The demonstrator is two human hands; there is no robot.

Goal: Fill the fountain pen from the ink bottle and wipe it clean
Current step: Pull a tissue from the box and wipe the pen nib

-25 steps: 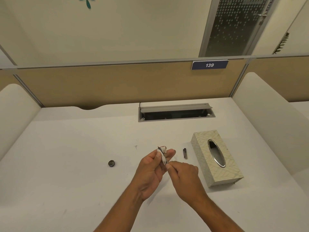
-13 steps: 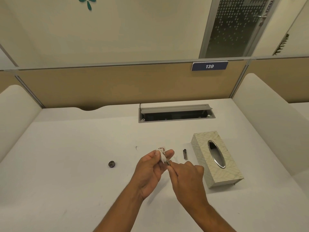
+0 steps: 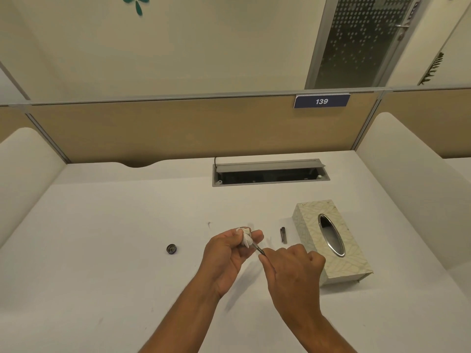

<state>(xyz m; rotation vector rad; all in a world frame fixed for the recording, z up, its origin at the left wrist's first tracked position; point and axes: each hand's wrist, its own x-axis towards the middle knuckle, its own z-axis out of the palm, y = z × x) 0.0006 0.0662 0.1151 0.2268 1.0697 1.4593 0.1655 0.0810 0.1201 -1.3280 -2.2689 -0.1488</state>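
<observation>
1. The left hand (image 3: pixel 229 253) is held just above the desk (image 3: pixel 102 263), palm turned toward the right; its thumb and fingers are curled and pinch a crumpled white tissue (image 3: pixel 245 238) at the fingertips
2. The right hand (image 3: pixel 290 271) is just beside the left, back toward the camera; its fingers are curled tight and pinch the pen (image 3: pixel 260 250) at the thumb and forefinger
3. Only a short dark length of the pen shows, between the two hands; it slants up and left from the right fingertips into the tissue
4. The pen's front end is hidden inside the tissue, which is wrapped around it; the rear end is hidden behind the right hand
5. A small dark cap (image 3: pixel 283 235) with a metal clip lies flat on the desk, between the hands and the box (image 3: pixel 303 222), touching neither
6. The box lies right of the hands, its oval metal-rimmed opening facing up; the right knuckles overlap its near left edge in view, and contact cannot be told
7. A small round dark lid (image 3: pixel 171 249) lies on the desk, well apart to the left of the left hand
8. At the desk's far edge a grey cable tray (image 3: pixel 270 165) has its flap raised; on the tan partition (image 3: pixel 153 131) above, a blue plate (image 3: pixel 321 101) reads 139
</observation>
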